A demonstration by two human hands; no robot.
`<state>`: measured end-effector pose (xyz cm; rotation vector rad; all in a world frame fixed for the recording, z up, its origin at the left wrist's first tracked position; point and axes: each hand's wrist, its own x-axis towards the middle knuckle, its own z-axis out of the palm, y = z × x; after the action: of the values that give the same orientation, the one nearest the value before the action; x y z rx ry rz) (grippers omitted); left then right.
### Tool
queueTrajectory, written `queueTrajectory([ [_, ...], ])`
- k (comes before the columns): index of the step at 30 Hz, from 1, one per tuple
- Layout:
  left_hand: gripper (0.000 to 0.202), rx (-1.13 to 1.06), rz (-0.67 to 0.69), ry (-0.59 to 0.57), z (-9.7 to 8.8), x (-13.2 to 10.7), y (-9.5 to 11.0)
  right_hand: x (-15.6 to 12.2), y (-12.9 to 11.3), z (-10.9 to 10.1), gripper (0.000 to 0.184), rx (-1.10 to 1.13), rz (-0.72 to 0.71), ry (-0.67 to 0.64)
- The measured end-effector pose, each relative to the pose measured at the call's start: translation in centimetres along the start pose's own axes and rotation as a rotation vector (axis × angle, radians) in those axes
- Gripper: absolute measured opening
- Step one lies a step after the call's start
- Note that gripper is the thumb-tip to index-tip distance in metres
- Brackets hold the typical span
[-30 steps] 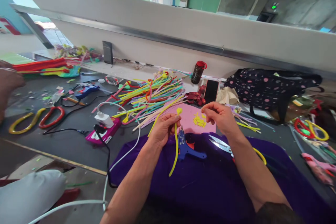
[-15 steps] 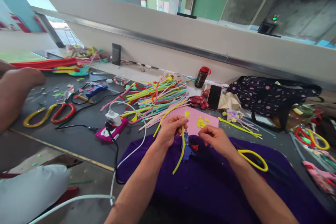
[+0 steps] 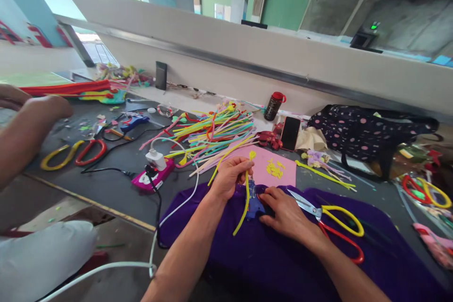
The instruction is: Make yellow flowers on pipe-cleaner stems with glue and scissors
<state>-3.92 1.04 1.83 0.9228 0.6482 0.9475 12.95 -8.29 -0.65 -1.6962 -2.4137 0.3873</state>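
My left hand (image 3: 230,177) pinches a yellow pipe cleaner (image 3: 243,203) near its top, where a small yellow tuft sits; the rest hangs down over the purple cloth (image 3: 283,255). My right hand (image 3: 283,210) lies low on the cloth with its fingers closing round the blue glue gun (image 3: 254,200), which is partly hidden under them. Just beyond the hands lies a pink sheet (image 3: 269,172) with small yellow cut bits (image 3: 274,168) on it.
Scissors with yellow and red handles (image 3: 332,226) lie right of my right hand. A heap of coloured pipe cleaners (image 3: 212,132), a pink power strip (image 3: 152,177) with a white charger, a phone (image 3: 290,133), a bottle (image 3: 275,105) and a spotted bag (image 3: 361,132) surround. Another person's arm (image 3: 24,127) at left.
My right hand dropped from in front of the pink sheet down onto the cloth and took hold of the glue gun. The left hand kept the yellow pipe cleaner.
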Motion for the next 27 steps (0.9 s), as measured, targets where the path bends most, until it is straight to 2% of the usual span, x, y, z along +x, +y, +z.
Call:
queueTrajectory([
  [5,0.022,0.008,0.016,0.001,0.0,0.0,-0.1,-0.2,0.3,-0.4,0.042,0.057,0.005,-0.001],
  [9,0.023,-0.008,0.041,0.032,-0.1,0.1,-0.1,-0.3,0.8,-1.3,0.035,0.196,0.006,0.036],
  [13,0.022,-0.045,0.060,0.059,-0.5,0.2,-0.2,-0.4,1.7,-2.6,0.033,0.450,-0.034,0.112],
  [16,0.021,-0.072,0.046,0.061,-0.7,0.3,-0.3,-0.7,2.4,-3.4,0.034,0.700,-0.070,0.111],
  [19,0.022,-0.075,0.043,0.062,-0.7,0.4,-0.3,-1.2,2.6,-3.7,0.036,1.007,-0.032,0.100],
  [22,0.023,-0.067,0.040,0.070,-0.7,0.3,-0.2,-1.5,2.4,-3.6,0.040,1.279,0.014,0.197],
  [27,0.023,-0.032,0.028,0.052,-0.4,0.3,-0.3,-1.6,2.2,-3.1,0.030,1.406,0.003,0.280],
])
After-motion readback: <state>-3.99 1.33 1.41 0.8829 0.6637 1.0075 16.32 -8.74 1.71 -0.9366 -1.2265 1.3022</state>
